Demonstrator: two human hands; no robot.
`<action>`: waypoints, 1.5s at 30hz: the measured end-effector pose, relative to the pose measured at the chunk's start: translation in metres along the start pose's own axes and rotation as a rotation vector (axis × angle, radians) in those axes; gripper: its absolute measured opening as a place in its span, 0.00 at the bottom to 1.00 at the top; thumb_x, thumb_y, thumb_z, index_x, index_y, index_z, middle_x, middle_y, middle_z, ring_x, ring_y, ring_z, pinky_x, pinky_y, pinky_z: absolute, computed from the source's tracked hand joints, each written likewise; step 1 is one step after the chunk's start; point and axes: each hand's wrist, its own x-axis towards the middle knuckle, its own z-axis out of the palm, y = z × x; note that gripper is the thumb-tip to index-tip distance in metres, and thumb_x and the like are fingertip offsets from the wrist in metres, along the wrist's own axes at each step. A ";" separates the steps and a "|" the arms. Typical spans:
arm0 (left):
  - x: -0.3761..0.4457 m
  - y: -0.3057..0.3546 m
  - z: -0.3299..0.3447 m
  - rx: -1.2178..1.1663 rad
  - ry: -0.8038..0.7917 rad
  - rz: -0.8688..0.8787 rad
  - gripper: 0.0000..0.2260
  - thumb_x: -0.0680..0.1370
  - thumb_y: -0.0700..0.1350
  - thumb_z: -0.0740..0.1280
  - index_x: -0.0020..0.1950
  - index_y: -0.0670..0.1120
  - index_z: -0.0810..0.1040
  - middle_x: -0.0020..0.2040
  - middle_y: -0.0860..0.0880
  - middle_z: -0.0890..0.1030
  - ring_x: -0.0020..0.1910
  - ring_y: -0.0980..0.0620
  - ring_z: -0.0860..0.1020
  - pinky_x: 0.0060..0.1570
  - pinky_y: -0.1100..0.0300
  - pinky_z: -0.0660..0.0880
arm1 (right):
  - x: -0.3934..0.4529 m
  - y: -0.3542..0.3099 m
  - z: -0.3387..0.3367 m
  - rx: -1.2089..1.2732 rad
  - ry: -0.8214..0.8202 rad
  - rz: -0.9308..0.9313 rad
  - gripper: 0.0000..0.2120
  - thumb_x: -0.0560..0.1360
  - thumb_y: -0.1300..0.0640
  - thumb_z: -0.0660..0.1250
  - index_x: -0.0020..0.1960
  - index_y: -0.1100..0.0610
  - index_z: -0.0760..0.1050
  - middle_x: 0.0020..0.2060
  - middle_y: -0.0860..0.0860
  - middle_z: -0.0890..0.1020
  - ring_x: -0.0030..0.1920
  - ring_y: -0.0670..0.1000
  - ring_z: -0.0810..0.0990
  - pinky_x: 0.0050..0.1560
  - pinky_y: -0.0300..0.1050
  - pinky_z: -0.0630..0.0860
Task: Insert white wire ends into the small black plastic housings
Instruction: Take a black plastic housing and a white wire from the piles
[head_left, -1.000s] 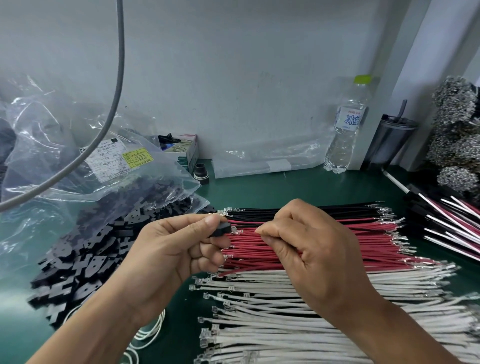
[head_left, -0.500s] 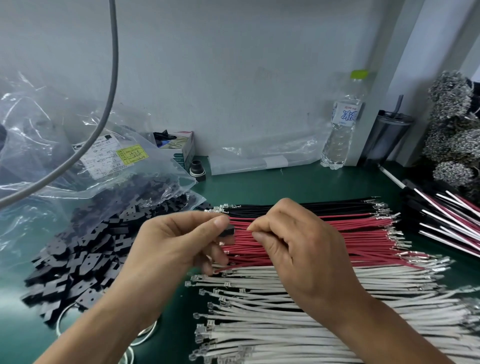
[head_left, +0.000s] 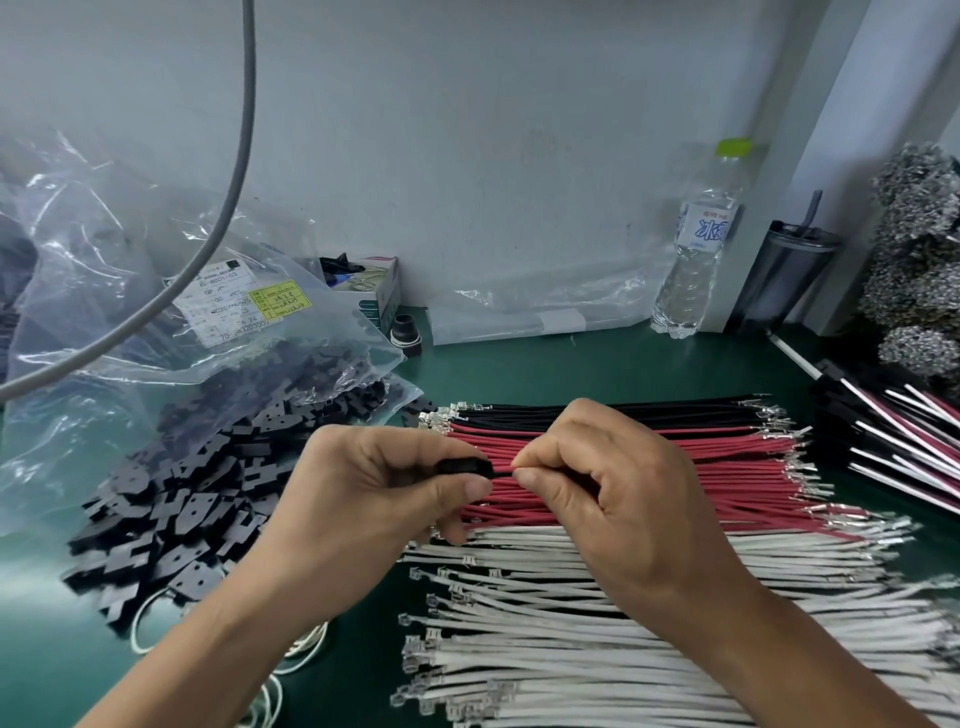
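**Housing held in my left hand, wire end pinched at its mouth**

The small black housing (head_left: 464, 466) sits between my left thumb and forefinger, above the red wires (head_left: 727, 467). Its right edge meets the tips of my right thumb and forefinger; only a sliver of gap shows there. What I pinch on the right is mostly hidden by my fingers; I cannot tell its colour or how deep it sits.

Room to move: both hands hover over the wire stack. The green mat (head_left: 597, 364) lies bare behind the black wires (head_left: 623, 410), up to the wall. To the left, the loose heap of black housings (head_left: 197, 499) spills from a clear plastic bag (head_left: 130, 291), close to my left wrist. The white wires (head_left: 571, 639) run in rows below my hands, metal terminals toward the left.

The housing looks dark, flat and slightly glossy, long side level.

My left hand (head_left: 374, 499) has its fingers curled, pinching the housing. My right hand (head_left: 613, 499) is knuckles up, thumb and forefinger pressed together on the wire end, other fingers folded under. A water bottle (head_left: 696, 244) and dark tumbler (head_left: 784, 275) stand at the back right.
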 end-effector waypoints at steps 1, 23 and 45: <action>-0.001 0.000 0.001 -0.015 -0.007 0.001 0.08 0.67 0.46 0.78 0.46 0.51 0.89 0.35 0.45 0.87 0.29 0.48 0.84 0.31 0.66 0.78 | 0.000 0.000 -0.001 0.005 -0.009 -0.002 0.06 0.77 0.54 0.69 0.44 0.53 0.82 0.39 0.41 0.76 0.40 0.44 0.76 0.41 0.39 0.74; 0.003 -0.008 -0.002 0.066 0.171 0.043 0.08 0.69 0.48 0.78 0.47 0.54 0.88 0.34 0.48 0.86 0.28 0.50 0.82 0.31 0.67 0.77 | 0.001 -0.038 -0.034 -0.066 -0.802 0.088 0.06 0.70 0.48 0.73 0.46 0.44 0.80 0.41 0.37 0.81 0.42 0.36 0.78 0.42 0.31 0.70; 0.005 -0.002 -0.004 -0.176 0.063 -0.118 0.11 0.64 0.41 0.78 0.46 0.48 0.89 0.38 0.40 0.87 0.32 0.48 0.84 0.33 0.63 0.80 | 0.005 -0.010 -0.020 -0.016 -0.146 0.166 0.03 0.77 0.50 0.67 0.45 0.43 0.76 0.43 0.39 0.78 0.45 0.44 0.78 0.40 0.42 0.75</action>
